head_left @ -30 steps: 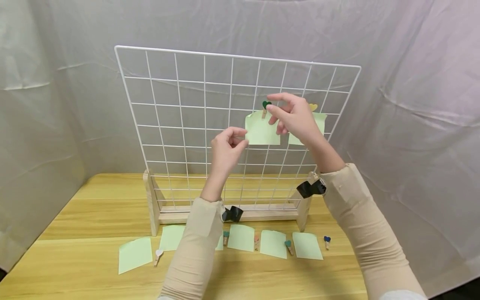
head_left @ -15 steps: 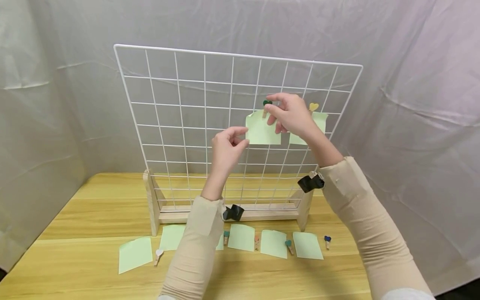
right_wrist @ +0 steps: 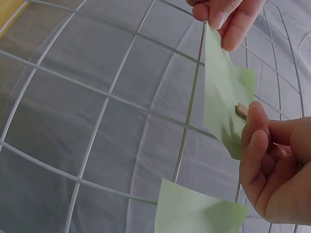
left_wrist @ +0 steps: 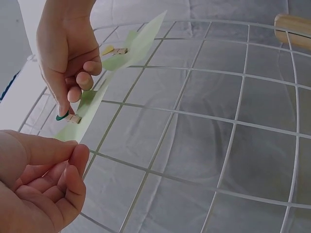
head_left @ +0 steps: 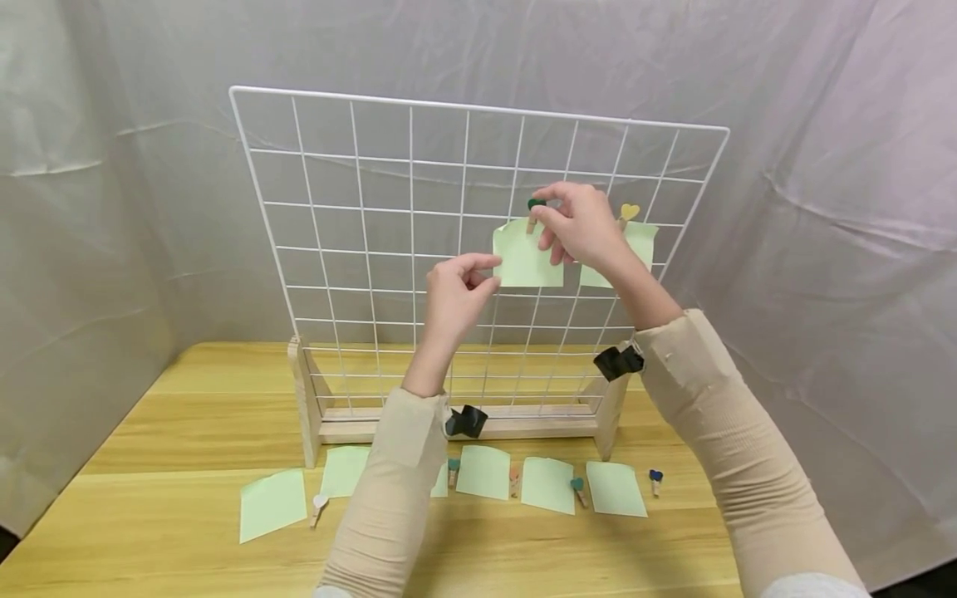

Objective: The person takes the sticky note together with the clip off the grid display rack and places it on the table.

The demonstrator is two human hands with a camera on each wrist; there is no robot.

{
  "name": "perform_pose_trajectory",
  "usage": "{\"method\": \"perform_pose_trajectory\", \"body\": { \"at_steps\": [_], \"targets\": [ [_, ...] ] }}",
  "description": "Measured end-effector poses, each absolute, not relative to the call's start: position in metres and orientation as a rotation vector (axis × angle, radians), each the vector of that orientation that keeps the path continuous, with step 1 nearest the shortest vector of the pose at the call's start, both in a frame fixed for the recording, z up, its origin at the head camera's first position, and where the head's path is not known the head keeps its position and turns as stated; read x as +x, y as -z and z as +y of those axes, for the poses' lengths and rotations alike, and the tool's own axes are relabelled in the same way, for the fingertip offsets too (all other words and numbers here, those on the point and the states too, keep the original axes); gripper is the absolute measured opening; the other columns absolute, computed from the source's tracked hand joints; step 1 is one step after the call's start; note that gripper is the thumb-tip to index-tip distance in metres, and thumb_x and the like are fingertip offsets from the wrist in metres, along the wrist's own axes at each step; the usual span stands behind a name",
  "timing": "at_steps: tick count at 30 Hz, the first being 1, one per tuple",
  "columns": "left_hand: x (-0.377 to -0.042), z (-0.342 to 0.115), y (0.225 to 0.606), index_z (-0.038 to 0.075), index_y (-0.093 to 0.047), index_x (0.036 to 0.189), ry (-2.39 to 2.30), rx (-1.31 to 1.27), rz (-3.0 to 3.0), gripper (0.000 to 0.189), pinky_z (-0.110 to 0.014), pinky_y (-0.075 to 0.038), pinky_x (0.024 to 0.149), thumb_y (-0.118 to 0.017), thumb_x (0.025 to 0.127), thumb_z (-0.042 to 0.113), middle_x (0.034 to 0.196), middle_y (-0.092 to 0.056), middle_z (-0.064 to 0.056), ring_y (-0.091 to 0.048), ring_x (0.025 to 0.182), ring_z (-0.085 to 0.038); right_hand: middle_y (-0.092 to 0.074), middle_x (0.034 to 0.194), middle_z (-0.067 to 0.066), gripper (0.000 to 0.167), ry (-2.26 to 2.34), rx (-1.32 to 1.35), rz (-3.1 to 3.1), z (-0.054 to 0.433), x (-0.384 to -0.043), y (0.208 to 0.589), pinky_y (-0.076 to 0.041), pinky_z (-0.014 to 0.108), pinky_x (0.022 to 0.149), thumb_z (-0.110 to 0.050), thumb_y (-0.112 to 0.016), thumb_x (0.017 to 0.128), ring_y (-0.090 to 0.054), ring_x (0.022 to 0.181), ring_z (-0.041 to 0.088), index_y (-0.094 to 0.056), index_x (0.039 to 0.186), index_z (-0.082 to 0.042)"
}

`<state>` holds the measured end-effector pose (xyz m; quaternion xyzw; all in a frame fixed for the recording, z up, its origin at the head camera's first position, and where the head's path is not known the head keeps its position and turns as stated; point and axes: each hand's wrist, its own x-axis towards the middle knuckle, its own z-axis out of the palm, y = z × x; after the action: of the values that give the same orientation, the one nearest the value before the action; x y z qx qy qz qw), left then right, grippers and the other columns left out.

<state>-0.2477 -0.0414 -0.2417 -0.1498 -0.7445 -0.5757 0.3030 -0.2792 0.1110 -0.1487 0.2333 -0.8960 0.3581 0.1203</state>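
My left hand (head_left: 458, 291) pinches the left edge of a pale green paper note (head_left: 527, 264) between thumb and forefinger. The note lies against the white wire grid (head_left: 437, 164), on its near side. At the note's top, the thumb and forefinger of my right hand (head_left: 586, 228) pinch a small wooden clothespin (left_wrist: 74, 118) with a dark green heart. The clothespin's jaws are over the note; whether they also grip a wire cannot be told. To the right hangs a second green note (head_left: 640, 243), held by a clothespin with a yellow heart (head_left: 630, 212) and partly hidden by my right wrist.
The grid stands in a wooden base (head_left: 523, 428) on the table (head_left: 187, 407). Several green notes (head_left: 483, 473) lie in a row in front, with heart clothespins among them, including a white one (head_left: 319, 502) and a blue one (head_left: 655, 477). My left forearm covers part of the row.
Both hands keep their holds on the note and the green-heart clothespin. My right forearm has risen slightly, and the whole view has shifted a little.
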Motion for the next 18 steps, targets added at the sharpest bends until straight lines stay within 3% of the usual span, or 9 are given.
{"method": "perform_pose_trajectory", "body": {
  "at_steps": [18],
  "targets": [
    [-0.2463, -0.0425, 0.2403, -0.004, -0.068, 0.09, 1.508, -0.405, -1.952, 0.018, -0.016, -0.036, 0.048, -0.064, 0.074, -0.006, 0.062, -0.061, -0.013, -0.048, 0.051, -0.011, -0.054, 0.054, 0.008, 0.017, -1.236, 0.663, -2.545, 0.1096, -0.2771, 0.1481, -0.046, 0.025, 0.043, -0.013, -0.055, 0.089, -0.052, 0.04, 0.015, -0.055, 0.102, -0.003]
  ]
}}
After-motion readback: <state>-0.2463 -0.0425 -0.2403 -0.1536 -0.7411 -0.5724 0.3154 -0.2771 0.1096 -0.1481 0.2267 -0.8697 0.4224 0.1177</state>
